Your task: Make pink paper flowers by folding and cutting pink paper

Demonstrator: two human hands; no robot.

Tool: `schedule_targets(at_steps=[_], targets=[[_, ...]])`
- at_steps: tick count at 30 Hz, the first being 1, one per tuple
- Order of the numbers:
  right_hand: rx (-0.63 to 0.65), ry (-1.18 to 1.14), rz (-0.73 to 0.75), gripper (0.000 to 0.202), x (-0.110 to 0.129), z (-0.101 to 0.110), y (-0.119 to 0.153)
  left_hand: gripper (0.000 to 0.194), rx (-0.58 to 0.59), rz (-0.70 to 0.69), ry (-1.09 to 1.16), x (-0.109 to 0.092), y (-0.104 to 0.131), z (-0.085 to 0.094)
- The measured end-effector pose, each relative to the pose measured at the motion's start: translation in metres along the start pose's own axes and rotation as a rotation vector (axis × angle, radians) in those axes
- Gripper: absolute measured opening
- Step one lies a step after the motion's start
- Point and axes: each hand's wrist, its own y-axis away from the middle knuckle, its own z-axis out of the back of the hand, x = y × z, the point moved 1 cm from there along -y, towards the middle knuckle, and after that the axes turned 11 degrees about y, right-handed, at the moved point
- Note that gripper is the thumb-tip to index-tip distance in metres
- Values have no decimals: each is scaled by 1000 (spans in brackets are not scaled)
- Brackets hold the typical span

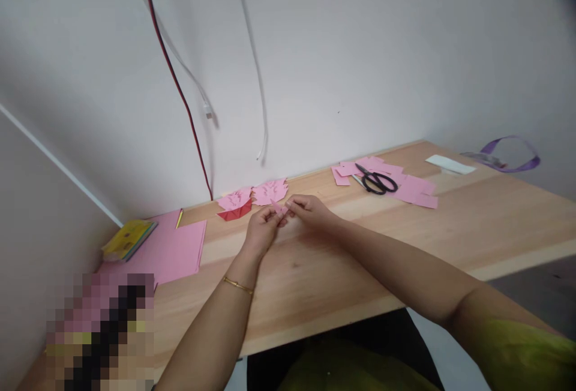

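Note:
A small folded piece of pink paper [279, 207] is pinched between my two hands, just above the wooden table. My left hand [261, 228], with a gold bangle at the wrist, grips its left side. On the other side, the fingertips of my right hand [310, 211] close on its right edge. Behind my hands, against the wall, lie two clusters of folded pink paper pieces [270, 192]. A red folded paper strip [234, 211] rests in front of the left cluster, near my left hand.
Black-handled scissors [379, 183] lie on pink paper pieces [414, 189] at the right. Further right are a white strip [450, 164] and a purple band [517, 169]. Large pink sheets [180, 250] and a yellow packet [128, 239] sit at the left. Cables [180, 91] hang along the wall.

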Motion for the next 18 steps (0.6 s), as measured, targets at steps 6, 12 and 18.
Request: schedule_targets(at_steps=[6,12,18], targets=[[61,-151,-48,25,-1,-5,0,25,-10,20,19,4,-1,1],[69,-228,-96,21,-3,-10,1,25,-8,23,-97,2,1,3],[50,-168,-38,25,-1,-5,0,23,-7,37,-47,3,1,1]])
